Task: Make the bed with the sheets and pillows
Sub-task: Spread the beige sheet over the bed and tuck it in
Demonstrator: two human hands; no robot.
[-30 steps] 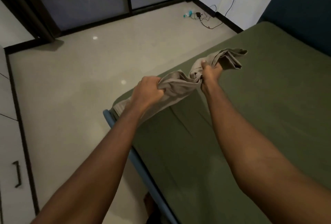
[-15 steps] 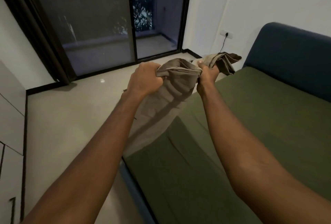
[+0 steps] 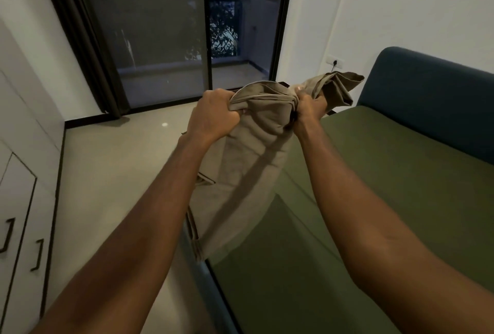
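A beige sheet point(image 3: 240, 173) hangs bunched in the air over the left edge of the bed. My left hand point(image 3: 213, 114) grips one gathered part of its top edge. My right hand point(image 3: 310, 109) grips another part a short way to the right, and a loose bunch of cloth sticks out past it. The rest of the sheet drops down towards the bed's corner. The bed point(image 3: 374, 200) lies below and to the right, covered with a flat green sheet. No pillow is in view.
A dark blue headboard point(image 3: 433, 98) stands at the bed's far right end. Glass sliding doors point(image 3: 173, 34) with a dark curtain fill the far wall. White wardrobe doors point(image 3: 18, 200) with black handles line the left. Pale floor point(image 3: 112, 173) lies between wardrobe and bed.
Both hands have lifted the beige sheet up off the bed, so more of it now hangs down. My view has tilted up towards the doors and headboard.
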